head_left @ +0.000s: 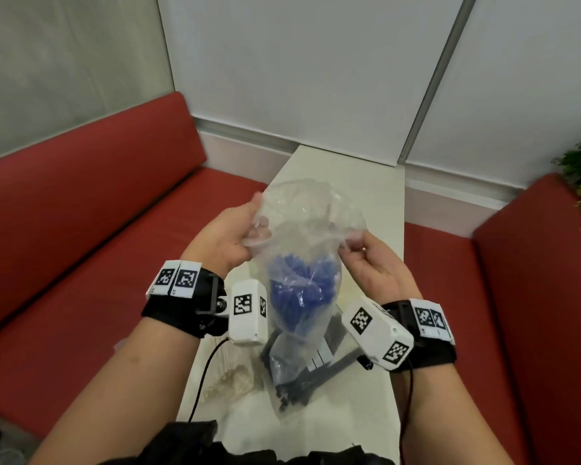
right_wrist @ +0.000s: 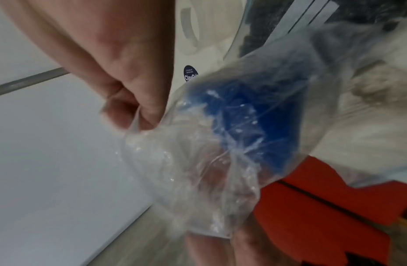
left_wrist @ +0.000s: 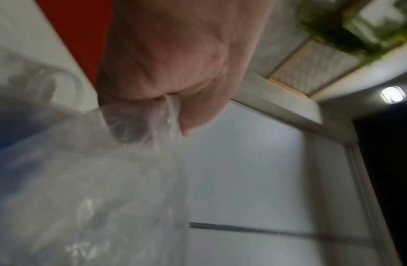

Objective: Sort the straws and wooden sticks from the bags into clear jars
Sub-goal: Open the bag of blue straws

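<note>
Above the white table [head_left: 376,182], the left hand [head_left: 225,233] and right hand [head_left: 373,260] each pinched the mouth of the clear bag [head_left: 311,209] holding blue straws [head_left: 299,286]. A lopsided pull could probably tear the thin plastic, spilling straws.

Soft, even indoor light fills the head view, with faint shadows and straight wall lines bowing near the edges. Both wrist views are smeared by motion blur. A small round ceiling lamp [left_wrist: 392,94] glares white, and the crinkled clear plastic bag [right_wrist: 220,153] carries speckled highlights.
</note>
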`<action>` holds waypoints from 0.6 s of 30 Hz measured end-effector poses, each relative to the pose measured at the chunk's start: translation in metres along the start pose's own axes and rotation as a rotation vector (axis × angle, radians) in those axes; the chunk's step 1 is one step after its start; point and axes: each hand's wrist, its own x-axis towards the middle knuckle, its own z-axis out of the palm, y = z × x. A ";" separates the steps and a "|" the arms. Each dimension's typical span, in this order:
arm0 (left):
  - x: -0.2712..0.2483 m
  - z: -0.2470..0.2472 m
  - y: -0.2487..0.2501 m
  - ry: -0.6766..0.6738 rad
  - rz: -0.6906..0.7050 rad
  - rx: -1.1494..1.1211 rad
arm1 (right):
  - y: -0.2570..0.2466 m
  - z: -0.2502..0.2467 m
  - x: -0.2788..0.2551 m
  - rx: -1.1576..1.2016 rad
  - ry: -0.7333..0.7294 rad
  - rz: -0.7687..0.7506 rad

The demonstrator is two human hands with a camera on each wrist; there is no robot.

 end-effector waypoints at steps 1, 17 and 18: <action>-0.002 -0.002 -0.002 0.021 0.051 0.242 | 0.003 0.000 0.001 -0.030 0.010 0.021; -0.013 0.030 -0.011 -0.201 0.524 1.411 | 0.000 0.008 0.000 -1.061 -0.222 0.019; -0.012 0.031 -0.013 -0.128 0.505 1.347 | -0.004 0.008 -0.002 -1.295 -0.203 -0.072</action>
